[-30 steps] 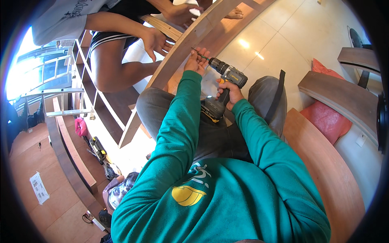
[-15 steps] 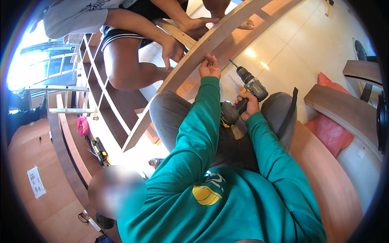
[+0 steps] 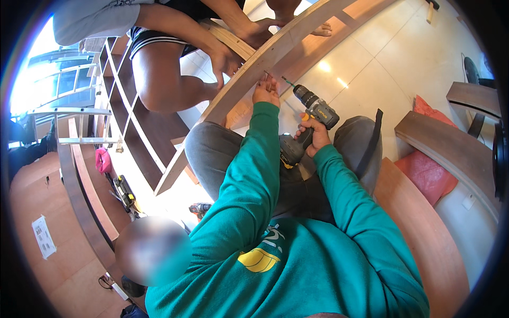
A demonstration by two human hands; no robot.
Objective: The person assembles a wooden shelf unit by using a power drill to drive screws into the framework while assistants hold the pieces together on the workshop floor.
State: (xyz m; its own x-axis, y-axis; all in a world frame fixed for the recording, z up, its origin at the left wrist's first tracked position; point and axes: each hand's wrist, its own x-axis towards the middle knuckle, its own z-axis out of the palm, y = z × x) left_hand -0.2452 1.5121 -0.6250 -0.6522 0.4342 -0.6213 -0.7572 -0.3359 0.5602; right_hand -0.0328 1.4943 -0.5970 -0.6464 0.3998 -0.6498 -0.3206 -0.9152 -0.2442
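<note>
My right hand (image 3: 316, 137) is wrapped round the grip of a black and grey cordless drill (image 3: 317, 108). The drill's greenish bit points up and left, a short way from my other hand. My left hand (image 3: 266, 91) is closed at the face of a long wooden board (image 3: 233, 98), its fingertips pinching a small thin screw (image 3: 268, 73) near the wood. Opposite me, a co-worker's hand (image 3: 225, 62) rests behind the board, and the same person's other hand (image 3: 258, 33) lies further along it.
Brown curved panels (image 3: 424, 222) lie to my right, near a red plastic bag (image 3: 427, 175). A wooden frame (image 3: 135, 114) stands at the left, with a second drill (image 3: 200, 209) by my left elbow. Beyond the board runs a tiled floor (image 3: 382, 58). A hammer (image 3: 431, 10) lies far right.
The drill has come slightly left and its bit is nearer my left hand. My left hand has lowered a little, and the screw at its fingertips now shows more clearly.
</note>
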